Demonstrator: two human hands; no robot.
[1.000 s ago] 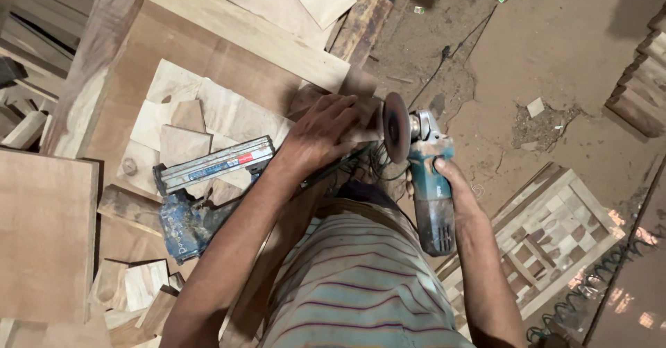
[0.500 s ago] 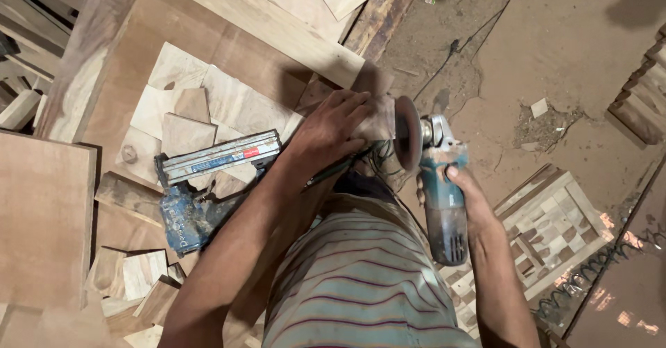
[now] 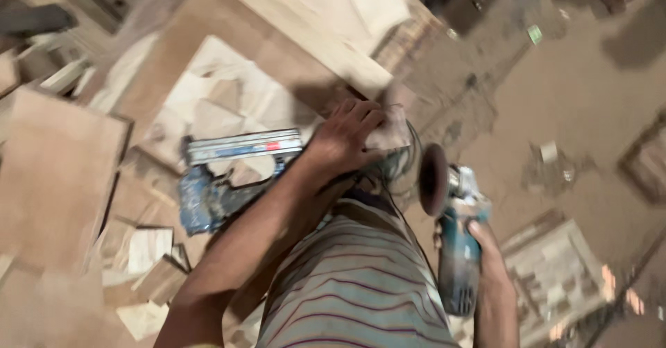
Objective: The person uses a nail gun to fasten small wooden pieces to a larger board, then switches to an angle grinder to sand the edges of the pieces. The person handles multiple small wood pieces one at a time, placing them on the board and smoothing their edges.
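At the centre of the head view, blurred by motion, the left hand [image 3: 345, 140] presses down on a small pale wooden block [image 3: 392, 129] at the near edge of the desk [image 3: 229, 15], fingers closed over its top in a firm grip. Just right of the block, apart from it, the round dark sanding disc [image 3: 434, 179] of a teal angle grinder [image 3: 458, 251] stands edge-on. The right hand [image 3: 489, 258] wraps the grinder's rear body, its grip closed around the housing, with the tool held over the sandy floor [image 3: 569, 77] beside the person's striped shirt [image 3: 354, 285]. A thin dark cable [image 3: 406, 160] loops between the block and the disc. Left of the left forearm, a blue and silver nail gun [image 3: 229, 164] lies on its side among pale wood offcuts [image 3: 149, 247] on the desk, its long magazine pointing toward the left wrist. A large brown board [image 3: 52, 174] lies flat at the far left. At lower right, a square wooden panel with a chequered pattern [image 3: 555, 275] rests on the floor, near the right forearm
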